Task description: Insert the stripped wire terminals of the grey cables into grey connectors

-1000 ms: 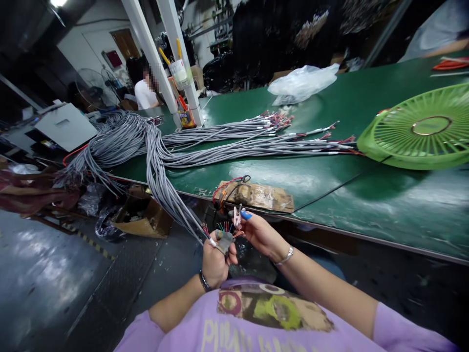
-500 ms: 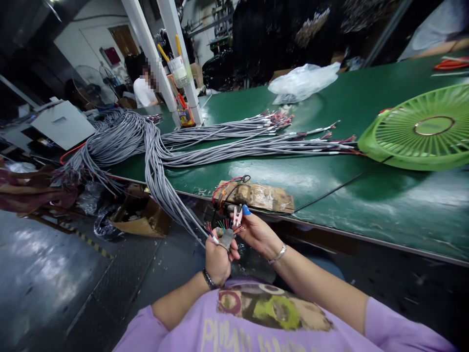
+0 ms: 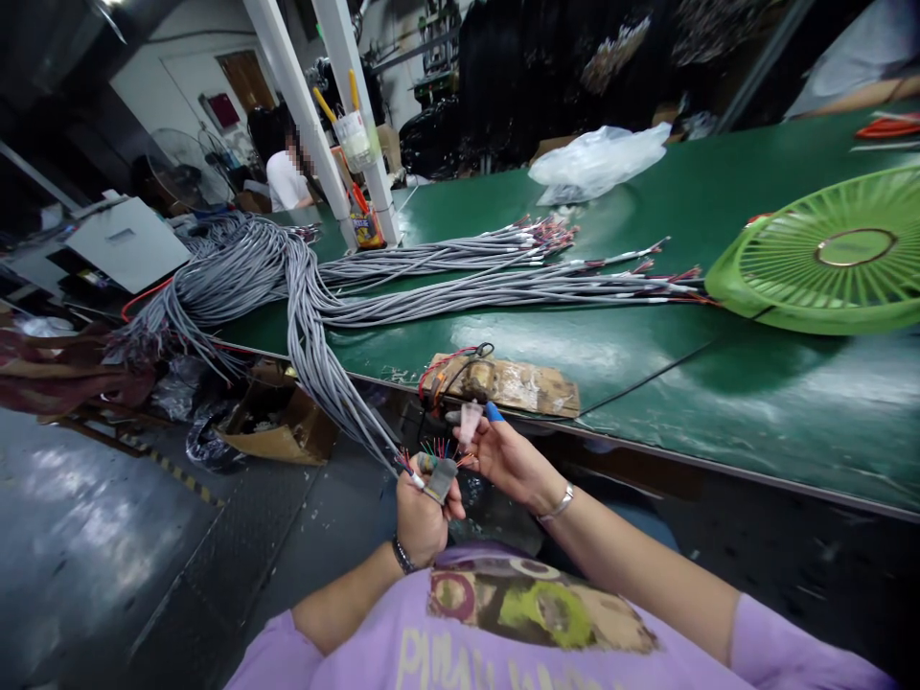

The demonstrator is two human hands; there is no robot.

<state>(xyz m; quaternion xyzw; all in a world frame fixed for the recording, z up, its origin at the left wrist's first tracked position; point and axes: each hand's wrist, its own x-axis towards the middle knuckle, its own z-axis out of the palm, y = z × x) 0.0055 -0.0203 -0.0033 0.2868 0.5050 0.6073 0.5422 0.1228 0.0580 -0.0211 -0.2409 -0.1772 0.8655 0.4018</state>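
My left hand [image 3: 423, 517] is closed round the stripped end of a grey cable [image 3: 374, 431]. Thin coloured wires [image 3: 435, 448] fan out above its fingers. A flat grey piece [image 3: 441, 479] lies against the thumb side of this hand; I cannot tell what it is. Just to the right, my right hand [image 3: 512, 465] pinches a small pinkish-white clip [image 3: 471, 422], blurred by motion. Its fingertips are close to some copper-coloured wire ends [image 3: 466, 460]. One finger wears a blue cover [image 3: 494, 412]. The cable runs up to the bundle on the bench.
Long grey cable bundles [image 3: 460, 297] lie across the green bench [image 3: 632, 374]. A wooden block [image 3: 532, 385] with red and black leads sits at its front edge. A green fan [image 3: 826, 259] stands right, a plastic bag [image 3: 596, 163] behind. Another person [image 3: 287, 180] is at the far left.
My right hand has moved slightly right and down, and the clip has turned and blurred. The grey piece at my left hand has tilted. Both hands keep their hold.
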